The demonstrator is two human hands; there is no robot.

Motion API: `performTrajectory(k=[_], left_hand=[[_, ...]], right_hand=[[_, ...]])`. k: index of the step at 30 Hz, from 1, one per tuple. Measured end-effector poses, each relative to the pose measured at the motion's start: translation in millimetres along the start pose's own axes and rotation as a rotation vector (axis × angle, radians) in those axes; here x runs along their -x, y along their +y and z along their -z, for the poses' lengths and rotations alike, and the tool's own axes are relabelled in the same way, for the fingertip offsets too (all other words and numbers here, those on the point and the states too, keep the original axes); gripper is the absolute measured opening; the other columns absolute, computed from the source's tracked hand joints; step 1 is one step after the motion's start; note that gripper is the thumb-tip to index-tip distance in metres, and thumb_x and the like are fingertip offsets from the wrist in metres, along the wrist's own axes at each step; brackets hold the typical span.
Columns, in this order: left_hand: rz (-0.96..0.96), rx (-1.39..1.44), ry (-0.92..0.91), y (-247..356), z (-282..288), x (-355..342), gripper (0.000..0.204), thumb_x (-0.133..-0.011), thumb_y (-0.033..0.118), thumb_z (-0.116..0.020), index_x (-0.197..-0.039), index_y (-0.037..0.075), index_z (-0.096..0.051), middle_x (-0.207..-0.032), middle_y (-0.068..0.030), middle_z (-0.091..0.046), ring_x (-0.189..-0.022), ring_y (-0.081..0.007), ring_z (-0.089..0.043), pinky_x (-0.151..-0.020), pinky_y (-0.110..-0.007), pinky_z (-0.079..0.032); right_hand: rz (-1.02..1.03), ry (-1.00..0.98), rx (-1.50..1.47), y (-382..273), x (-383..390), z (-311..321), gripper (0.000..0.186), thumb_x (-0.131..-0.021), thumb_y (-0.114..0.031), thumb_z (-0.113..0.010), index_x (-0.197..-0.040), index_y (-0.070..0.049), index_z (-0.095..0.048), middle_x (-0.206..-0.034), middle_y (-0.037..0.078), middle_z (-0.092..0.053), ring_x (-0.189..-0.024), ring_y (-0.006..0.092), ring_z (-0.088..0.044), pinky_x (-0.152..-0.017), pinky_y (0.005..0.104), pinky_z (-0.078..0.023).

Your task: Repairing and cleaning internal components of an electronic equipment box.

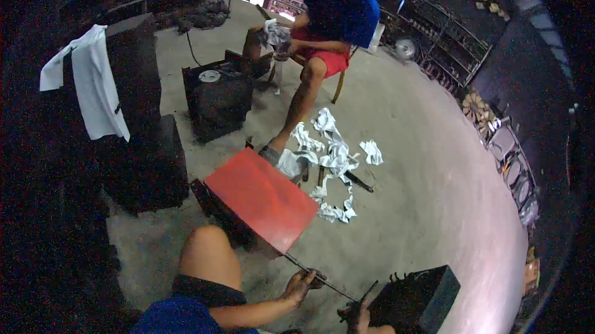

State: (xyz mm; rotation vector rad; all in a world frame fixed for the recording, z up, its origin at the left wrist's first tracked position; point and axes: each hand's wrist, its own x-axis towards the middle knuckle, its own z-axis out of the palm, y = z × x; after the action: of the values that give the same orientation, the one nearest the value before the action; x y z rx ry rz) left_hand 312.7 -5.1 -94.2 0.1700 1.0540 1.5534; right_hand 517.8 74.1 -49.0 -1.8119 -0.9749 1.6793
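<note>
A long thin metal rod (335, 289) slants from the corner of a red panel down toward the lower right. My left hand (301, 287), dark with grime, is closed around the rod near its upper part. At the rod's lower end is my right hand (361, 318), partly cut off by the frame edge. Its fingers are blackened and appear closed on the rod. The red panel (263, 199) lies tilted on top of a dark box-like stand before my bent knee. Close beside my right hand stands a dark box (439, 300) with small dark parts along its top.
Across from me a seated person (341, 18) handles a white rag (273, 33). Torn white rags (338, 154) and a dark bar (359, 181) lie on the concrete floor. At left are a black box (218, 105) and a white cloth (96, 83) over a dark block. Metal parts line the right wall.
</note>
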Motion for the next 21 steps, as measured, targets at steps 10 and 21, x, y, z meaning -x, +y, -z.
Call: performTrajectory(k=[10,21], left_hand=[[-0.025,-0.164,0.154,31.0,-15.8,6.5,0.031,-0.095,0.032,-0.051,-0.100,0.002,-0.059,-0.093,-0.0071,-0.065,-0.082,-0.0182,-0.064,-0.081,-0.032,-0.051],[0.031,-0.038,-0.018,12.6,-5.1,1.0,0.031,-0.095,0.029,-0.052,-0.101,-0.001,-0.059,-0.096,-0.0099,-0.067,-0.085,-0.0169,-0.063,-0.074,-0.030,-0.053]], right_hand=[[0.130,-0.142,-0.096,3.6,-75.2,33.2,0.045,-0.094,-0.045,-0.041,-0.066,-0.011,-0.047,-0.055,0.005,-0.048,-0.043,0.0238,-0.046,-0.043,0.0381,-0.041],[0.219,-0.268,-0.297,44.7,-137.9,61.8,0.038,-0.093,-0.040,-0.044,-0.066,-0.012,-0.047,-0.054,0.004,-0.047,-0.043,0.0228,-0.044,-0.042,0.0377,-0.038]])
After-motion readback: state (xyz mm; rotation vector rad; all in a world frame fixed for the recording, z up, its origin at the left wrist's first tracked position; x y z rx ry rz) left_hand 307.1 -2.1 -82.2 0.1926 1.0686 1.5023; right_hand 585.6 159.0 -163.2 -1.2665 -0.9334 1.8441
